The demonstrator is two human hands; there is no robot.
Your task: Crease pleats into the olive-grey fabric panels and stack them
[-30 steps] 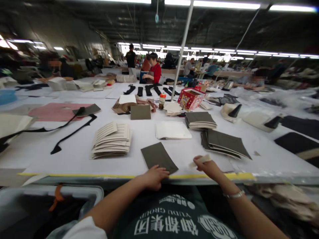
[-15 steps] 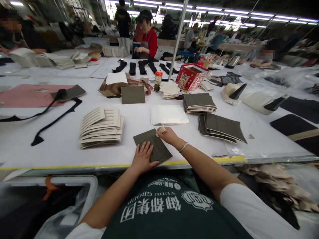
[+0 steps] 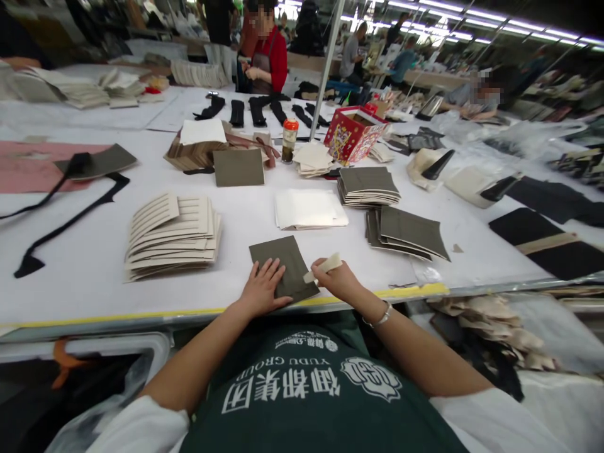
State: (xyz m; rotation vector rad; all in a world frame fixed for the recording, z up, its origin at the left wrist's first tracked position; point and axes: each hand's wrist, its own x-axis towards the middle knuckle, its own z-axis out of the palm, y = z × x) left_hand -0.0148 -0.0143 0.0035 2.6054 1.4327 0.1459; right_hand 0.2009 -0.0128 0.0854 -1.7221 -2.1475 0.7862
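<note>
A dark grey-green panel (image 3: 290,255) lies on the white table close to its front edge. My left hand (image 3: 262,286) rests on the panel's left part, palm down with the fingers spread. Over the panel's right edge, my right hand (image 3: 337,278) is closed round a pale, flat strip-like tool (image 3: 333,262), whose lower end meets the panel. Behind the panel is a pile of white sheets (image 3: 309,209). A stack of cream striped panels (image 3: 174,239) stands to the left, and stacks of dark panels (image 3: 410,229) lie to the right.
Farther back are a red patterned box (image 3: 353,135), an orange-lidded jar (image 3: 289,141) and a slanted metal pole (image 3: 326,69). Black straps lie at the left. A person in red (image 3: 268,56) stands across the table. A white bin (image 3: 160,343) is below the front edge.
My right hand has moved from the panel's top edge down its right side with the pale tool. The panel has turned slightly under my left hand. The whole view has shifted.
</note>
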